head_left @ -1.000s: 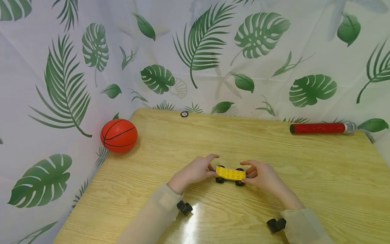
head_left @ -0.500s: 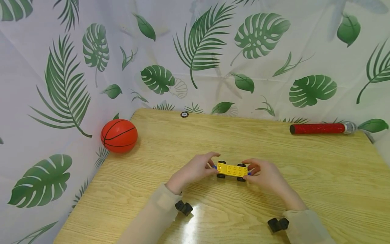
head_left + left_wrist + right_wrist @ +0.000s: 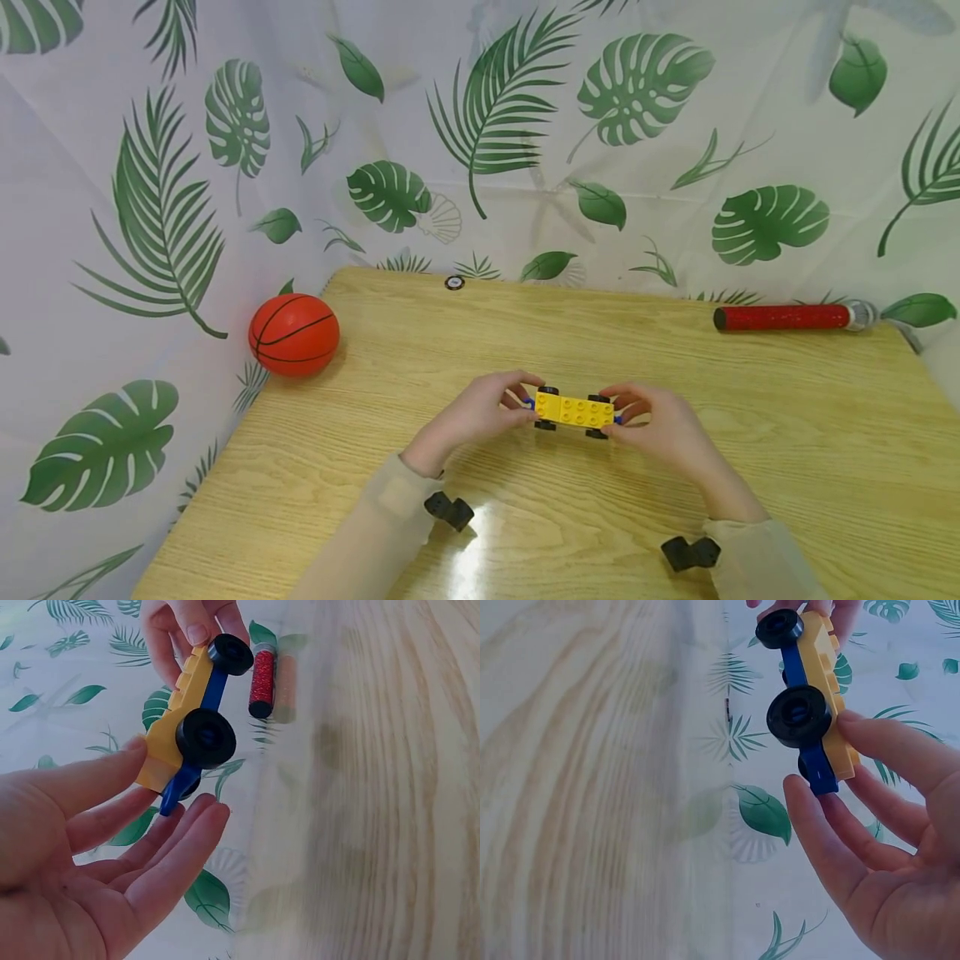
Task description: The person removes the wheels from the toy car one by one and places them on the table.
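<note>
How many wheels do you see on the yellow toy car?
4: far left wheel and near left wheel nearest the left hand; far right wheel and near right wheel nearest the right hand. None appears hidden.

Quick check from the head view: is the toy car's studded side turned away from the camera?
No, the toy car shows its yellow studs to the head camera.

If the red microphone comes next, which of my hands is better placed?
Probably the right hand: it is nearer the red microphone, though it and the left hand both hold the toy car.
</note>
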A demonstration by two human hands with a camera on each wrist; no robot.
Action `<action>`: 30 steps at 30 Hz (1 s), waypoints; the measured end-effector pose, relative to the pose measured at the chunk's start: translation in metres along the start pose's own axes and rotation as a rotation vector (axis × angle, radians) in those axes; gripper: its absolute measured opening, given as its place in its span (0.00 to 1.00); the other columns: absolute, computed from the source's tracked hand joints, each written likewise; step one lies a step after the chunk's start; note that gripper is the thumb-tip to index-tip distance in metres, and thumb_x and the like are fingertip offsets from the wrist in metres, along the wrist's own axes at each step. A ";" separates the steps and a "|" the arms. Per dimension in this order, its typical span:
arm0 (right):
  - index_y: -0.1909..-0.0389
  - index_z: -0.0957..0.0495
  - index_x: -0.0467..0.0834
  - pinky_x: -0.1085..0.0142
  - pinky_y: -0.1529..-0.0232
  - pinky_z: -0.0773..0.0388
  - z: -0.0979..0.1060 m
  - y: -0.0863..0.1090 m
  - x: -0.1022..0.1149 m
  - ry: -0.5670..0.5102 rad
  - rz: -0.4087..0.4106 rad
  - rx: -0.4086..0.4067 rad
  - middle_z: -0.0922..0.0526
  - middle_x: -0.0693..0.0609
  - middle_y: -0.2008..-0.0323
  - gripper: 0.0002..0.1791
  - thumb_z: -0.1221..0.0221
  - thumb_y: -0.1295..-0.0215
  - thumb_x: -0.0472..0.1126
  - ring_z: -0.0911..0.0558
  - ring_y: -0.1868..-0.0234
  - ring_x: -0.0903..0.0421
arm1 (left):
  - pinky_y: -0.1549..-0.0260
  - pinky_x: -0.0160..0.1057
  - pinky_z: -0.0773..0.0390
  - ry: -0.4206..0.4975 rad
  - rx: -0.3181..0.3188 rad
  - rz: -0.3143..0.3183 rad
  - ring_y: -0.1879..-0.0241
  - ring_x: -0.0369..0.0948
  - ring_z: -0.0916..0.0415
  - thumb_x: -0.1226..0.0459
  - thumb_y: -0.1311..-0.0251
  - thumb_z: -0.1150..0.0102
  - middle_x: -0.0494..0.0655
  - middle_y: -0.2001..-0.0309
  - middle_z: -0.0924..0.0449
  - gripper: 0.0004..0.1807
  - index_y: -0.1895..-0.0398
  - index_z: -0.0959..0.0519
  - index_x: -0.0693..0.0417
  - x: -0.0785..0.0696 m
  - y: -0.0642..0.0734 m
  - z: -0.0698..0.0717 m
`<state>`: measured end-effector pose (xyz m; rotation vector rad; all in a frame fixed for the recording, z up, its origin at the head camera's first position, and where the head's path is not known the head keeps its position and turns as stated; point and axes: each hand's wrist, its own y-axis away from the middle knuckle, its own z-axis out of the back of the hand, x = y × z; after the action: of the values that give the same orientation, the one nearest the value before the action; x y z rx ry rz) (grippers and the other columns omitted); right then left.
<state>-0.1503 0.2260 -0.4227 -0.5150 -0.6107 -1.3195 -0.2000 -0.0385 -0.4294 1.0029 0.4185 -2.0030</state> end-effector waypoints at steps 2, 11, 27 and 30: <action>0.43 0.21 0.43 0.58 0.63 0.17 0.001 0.001 0.001 -0.014 -0.002 -0.011 0.16 0.41 0.54 0.25 0.30 0.42 0.39 0.16 0.59 0.50 | 0.60 0.32 0.19 0.028 -0.009 -0.005 0.53 0.42 0.20 0.61 0.34 0.38 0.48 0.51 0.21 0.25 0.34 0.27 0.49 0.000 0.001 0.001; 0.44 0.21 0.42 0.66 0.65 0.20 0.005 0.004 0.007 -0.057 0.009 -0.062 0.17 0.42 0.56 0.24 0.29 0.43 0.38 0.17 0.59 0.49 | 0.58 0.32 0.18 0.155 -0.036 -0.022 0.50 0.44 0.20 0.63 0.34 0.38 0.48 0.48 0.22 0.24 0.35 0.26 0.47 -0.001 0.002 0.003; 0.41 0.23 0.42 0.75 0.58 0.20 0.005 0.006 0.008 -0.239 0.035 -0.121 0.20 0.43 0.49 0.25 0.32 0.39 0.36 0.23 0.54 0.54 | 0.50 0.54 0.18 0.564 -0.049 0.022 0.59 0.39 0.19 0.68 0.37 0.36 0.54 0.50 0.29 0.25 0.37 0.26 0.51 -0.012 0.005 0.005; 0.40 0.24 0.42 0.76 0.57 0.21 0.006 0.008 0.008 -0.286 0.033 -0.127 0.21 0.44 0.46 0.25 0.33 0.38 0.37 0.24 0.53 0.63 | 0.50 0.53 0.17 0.554 -0.060 0.024 0.58 0.39 0.19 0.67 0.37 0.36 0.54 0.47 0.28 0.24 0.37 0.26 0.49 -0.014 0.006 0.005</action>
<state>-0.1419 0.2255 -0.4126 -0.8239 -0.7531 -1.2676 -0.1932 -0.0376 -0.4149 1.5135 0.7508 -1.6574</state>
